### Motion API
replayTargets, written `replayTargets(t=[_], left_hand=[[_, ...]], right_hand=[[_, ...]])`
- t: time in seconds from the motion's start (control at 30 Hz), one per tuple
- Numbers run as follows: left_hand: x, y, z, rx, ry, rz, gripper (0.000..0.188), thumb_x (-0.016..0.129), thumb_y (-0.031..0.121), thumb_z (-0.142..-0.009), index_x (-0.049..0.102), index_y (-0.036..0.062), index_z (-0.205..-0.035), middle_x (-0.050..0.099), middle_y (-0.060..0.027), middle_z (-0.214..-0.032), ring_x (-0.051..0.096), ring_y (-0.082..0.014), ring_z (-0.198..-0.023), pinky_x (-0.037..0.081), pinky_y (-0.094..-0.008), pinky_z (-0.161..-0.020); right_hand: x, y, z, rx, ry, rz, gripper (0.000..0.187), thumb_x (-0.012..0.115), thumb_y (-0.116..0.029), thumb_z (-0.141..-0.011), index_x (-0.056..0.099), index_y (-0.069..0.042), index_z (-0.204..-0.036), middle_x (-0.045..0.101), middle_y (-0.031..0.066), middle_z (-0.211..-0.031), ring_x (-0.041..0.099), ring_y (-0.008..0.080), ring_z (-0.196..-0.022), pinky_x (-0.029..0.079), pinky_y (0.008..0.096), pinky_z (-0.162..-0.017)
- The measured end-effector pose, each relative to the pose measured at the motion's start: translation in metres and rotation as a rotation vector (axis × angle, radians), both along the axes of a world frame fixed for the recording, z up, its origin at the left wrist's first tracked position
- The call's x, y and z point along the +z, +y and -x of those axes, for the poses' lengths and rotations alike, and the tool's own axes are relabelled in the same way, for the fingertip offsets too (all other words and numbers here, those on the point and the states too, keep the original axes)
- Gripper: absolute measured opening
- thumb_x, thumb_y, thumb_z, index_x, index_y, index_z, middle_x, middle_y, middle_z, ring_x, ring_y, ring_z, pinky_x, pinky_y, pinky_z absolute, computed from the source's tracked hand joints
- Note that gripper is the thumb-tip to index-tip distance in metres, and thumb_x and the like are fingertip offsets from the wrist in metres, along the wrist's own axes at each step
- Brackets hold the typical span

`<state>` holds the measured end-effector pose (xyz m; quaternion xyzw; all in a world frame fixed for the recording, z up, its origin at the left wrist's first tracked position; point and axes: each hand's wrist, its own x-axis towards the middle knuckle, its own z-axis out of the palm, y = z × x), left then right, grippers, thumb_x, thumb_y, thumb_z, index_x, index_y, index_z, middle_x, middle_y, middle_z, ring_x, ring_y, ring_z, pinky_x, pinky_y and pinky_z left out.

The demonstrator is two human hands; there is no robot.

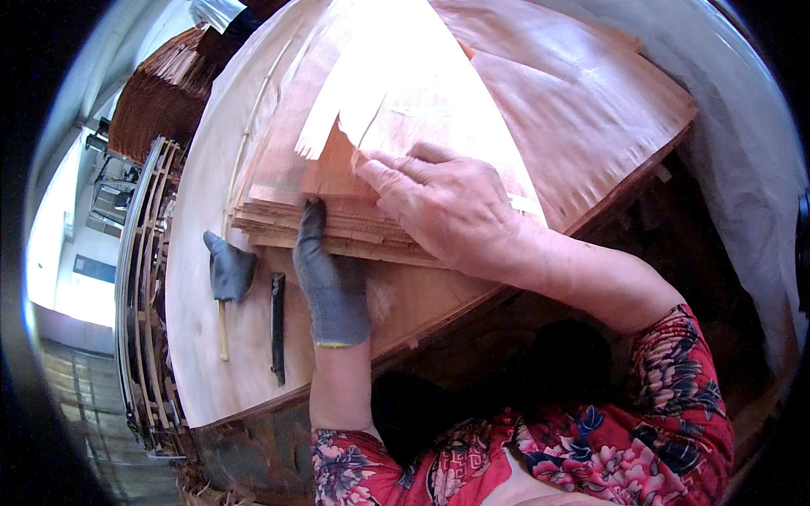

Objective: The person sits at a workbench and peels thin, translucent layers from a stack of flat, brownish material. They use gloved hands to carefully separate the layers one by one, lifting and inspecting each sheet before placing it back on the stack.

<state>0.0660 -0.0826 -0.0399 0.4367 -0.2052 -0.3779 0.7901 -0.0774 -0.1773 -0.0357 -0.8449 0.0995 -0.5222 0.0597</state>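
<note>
A stack of thin wood veneer sheets [278, 215] lies in front of me, its uneven layered edge facing my body. My left hand [336, 291], in a grey glove with a yellow cuff edge, is at this near edge. Its thumb rests on the upper sheets, while the other fingers are hidden beneath the layers. My bare right hand [451, 202] reaches over the stack from the right. Thumb and forefinger pinch the torn edge of a pale veneer sheet [422, 126], beside a gap where darker reddish wood shows.
Left of the stack lie a grey glove piece [230, 266], a thin wooden stick [223, 333] and a dark narrow bar [278, 329]. Larger veneer sheets [582, 118] spread out behind. Brown stacked veneer [160, 101] stands at far left; translucent plastic sheeting [742, 169] hangs at right.
</note>
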Motion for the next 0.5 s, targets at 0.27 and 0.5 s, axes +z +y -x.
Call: replayTargets(t=[0.27,0.5], left_hand=[[0.021,0.029,0.009,-0.068,0.055,-0.096,0.042,0.052,0.025,-0.089,0.045,-0.0016,-0.12,0.055,-0.0147,-0.113,0.054,-0.0276,-0.104,0.044,-0.0424,-0.09],[0.098,0.074,0.024,-0.118,-0.735,-0.125,0.038,0.046,0.027,-0.091,0.051,-0.0041,-0.113,0.065,-0.019,-0.085,0.066,-0.0247,-0.076,0.053,-0.0365,-0.074]], right_hand=[[0.007,-0.003,0.016,0.152,-0.012,-0.576,0.032,0.056,-0.001,-0.082,0.06,-0.008,-0.113,0.065,0.0109,-0.091,0.06,0.0154,-0.08,0.048,0.0244,-0.071],[0.001,-0.009,0.015,0.427,-0.131,-0.819,0.032,0.051,-0.003,-0.087,0.055,-0.003,-0.119,0.062,0.004,-0.102,0.056,0.0085,-0.088,0.044,0.0208,-0.08]])
